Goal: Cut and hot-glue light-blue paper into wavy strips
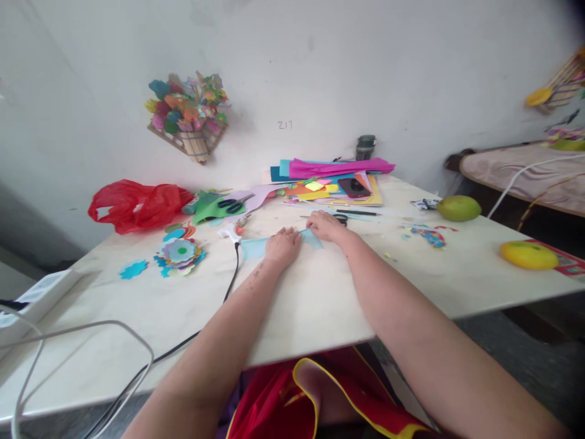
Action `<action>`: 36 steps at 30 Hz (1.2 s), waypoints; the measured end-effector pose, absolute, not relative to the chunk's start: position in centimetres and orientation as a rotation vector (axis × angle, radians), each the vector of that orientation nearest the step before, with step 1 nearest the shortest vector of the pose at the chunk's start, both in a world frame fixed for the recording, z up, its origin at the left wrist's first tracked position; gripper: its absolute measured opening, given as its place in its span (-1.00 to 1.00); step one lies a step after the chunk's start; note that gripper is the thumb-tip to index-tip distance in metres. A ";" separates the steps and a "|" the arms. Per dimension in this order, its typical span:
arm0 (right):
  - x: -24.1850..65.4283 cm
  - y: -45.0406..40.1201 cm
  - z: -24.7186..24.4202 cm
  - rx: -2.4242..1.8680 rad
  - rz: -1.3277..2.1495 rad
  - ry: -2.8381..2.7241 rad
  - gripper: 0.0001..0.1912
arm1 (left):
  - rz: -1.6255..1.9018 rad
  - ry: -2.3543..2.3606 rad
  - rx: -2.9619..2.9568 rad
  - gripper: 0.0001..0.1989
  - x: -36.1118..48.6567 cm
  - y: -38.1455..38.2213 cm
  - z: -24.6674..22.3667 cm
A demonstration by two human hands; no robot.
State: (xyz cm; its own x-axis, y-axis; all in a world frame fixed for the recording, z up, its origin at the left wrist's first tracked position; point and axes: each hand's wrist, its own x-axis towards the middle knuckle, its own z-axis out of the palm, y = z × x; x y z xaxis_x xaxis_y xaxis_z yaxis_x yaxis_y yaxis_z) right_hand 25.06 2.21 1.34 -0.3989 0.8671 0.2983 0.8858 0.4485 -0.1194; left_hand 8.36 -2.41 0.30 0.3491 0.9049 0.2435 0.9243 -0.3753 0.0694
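Observation:
A strip of light blue paper or craft foam (256,248) lies on the table in front of me. My left hand (283,247) rests flat on it, fingers stretched forward. At the sheet's far edge my right hand (325,227) has its fingers bent and closed on the blue material; the fingertips are partly hidden. Just behind the right hand lies a pair of scissors (340,219) with black handles. To the left of the sheet is a white hot glue gun (230,233) with a black cord.
Stacked paper flowers (181,251), a red plastic bag (137,207) and more scissors (234,205) are on the left. Coloured sheets (338,167) and a phone (354,188) sit at the back. Two mangoes (459,208) lie right. A power strip (39,299) and loose cables occupy the near left.

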 end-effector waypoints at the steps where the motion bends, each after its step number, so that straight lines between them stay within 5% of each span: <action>1: 25.1 2.2 1.3 -1.492 -0.051 -2.347 -0.75 | -0.384 -1.716 -2.511 -0.59 8.3 -2.4 0.3; 10: 24.4 3.2 0.4 -1.369 0.535 -1.921 -0.79 | -0.381 -1.703 -2.512 -0.62 8.3 -2.3 0.0; 17: 23.5 3.6 0.0 -1.509 0.472 -1.783 -0.86 | -0.352 -1.611 -2.487 -0.63 8.6 -2.4 -0.3; 36: 23.8 3.8 0.3 -1.622 0.468 -1.802 -0.65 | -0.255 -1.703 -2.532 -0.50 9.3 -2.4 -0.3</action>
State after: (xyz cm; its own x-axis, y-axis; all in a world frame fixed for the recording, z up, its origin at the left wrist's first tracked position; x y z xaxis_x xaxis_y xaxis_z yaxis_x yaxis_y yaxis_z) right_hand 23.75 3.78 0.25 -0.0132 0.9726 0.2322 0.7364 0.1665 -0.6557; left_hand 9.33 -2.45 -0.25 0.3684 0.9118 0.1816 0.9250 -0.3791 0.0269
